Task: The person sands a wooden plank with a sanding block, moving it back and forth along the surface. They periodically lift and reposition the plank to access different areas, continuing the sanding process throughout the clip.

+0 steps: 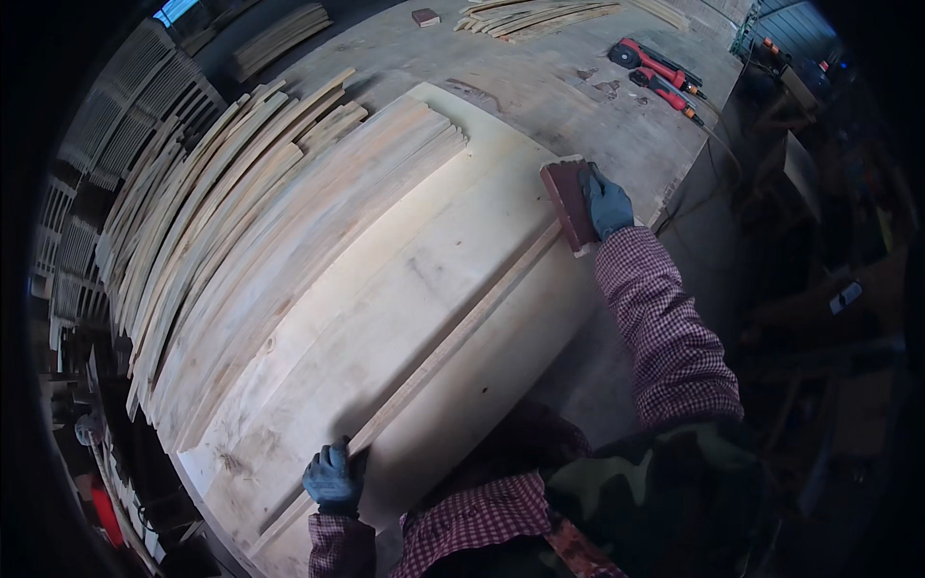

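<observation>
A long thin wooden strip (458, 339) runs diagonally across a pale wooden board (385, 299) in front of me. Near its lower left end, my left hand (333, 476), in a blue-grey glove, is closed around it. My right hand (607, 202), gloved alike, grips a reddish-brown sanding block (570, 204) by its right side. The block rests at the strip's far upper right end, partly covering it. My right thumb and some of the fingers are hidden.
Left of the strip lies a row of similar wooden strips (318, 231), with rougher ones (207, 212) stacked beyond. Two red power tools (660, 77) sit on the table (549, 91) at the far right, by its edge. A small block (425, 17) and more strips (535, 14) lie farther back.
</observation>
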### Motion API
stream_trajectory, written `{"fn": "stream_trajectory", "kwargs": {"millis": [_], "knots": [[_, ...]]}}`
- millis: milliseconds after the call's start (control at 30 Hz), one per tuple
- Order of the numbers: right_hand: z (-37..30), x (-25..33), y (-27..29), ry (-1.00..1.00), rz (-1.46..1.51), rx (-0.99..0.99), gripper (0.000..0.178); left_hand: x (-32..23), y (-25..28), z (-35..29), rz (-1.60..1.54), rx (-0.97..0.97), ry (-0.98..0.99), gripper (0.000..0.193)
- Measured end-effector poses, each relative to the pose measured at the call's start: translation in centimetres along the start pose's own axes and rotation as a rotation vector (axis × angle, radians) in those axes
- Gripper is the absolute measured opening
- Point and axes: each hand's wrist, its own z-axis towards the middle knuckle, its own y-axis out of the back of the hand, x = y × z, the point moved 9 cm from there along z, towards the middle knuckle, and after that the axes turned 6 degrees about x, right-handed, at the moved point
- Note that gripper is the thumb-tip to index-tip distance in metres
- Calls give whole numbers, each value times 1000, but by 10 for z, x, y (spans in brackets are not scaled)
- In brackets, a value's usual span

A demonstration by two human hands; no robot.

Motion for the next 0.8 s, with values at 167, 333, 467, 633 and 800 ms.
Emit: {"fn": "stream_trajectory", "kwargs": {"millis": [167,333,467,633,800], "knots": [[6,-36,-13,-34,5,21,53,0,-2,-2,1,3,14,40],[-2,-5,-10,-1,23,74,54,3,-2,-2,-29,31,35,40],[26,-44,6,-218,-12,-37,55,1,-2,7,-64,46,3,40],[-61,33,-39,93,-98,140,59,6,-6,-1,-32,79,47,41],[-35,33,-26,-29,-56,190,62,7,-3,-2,-83,78,26,42]]}}
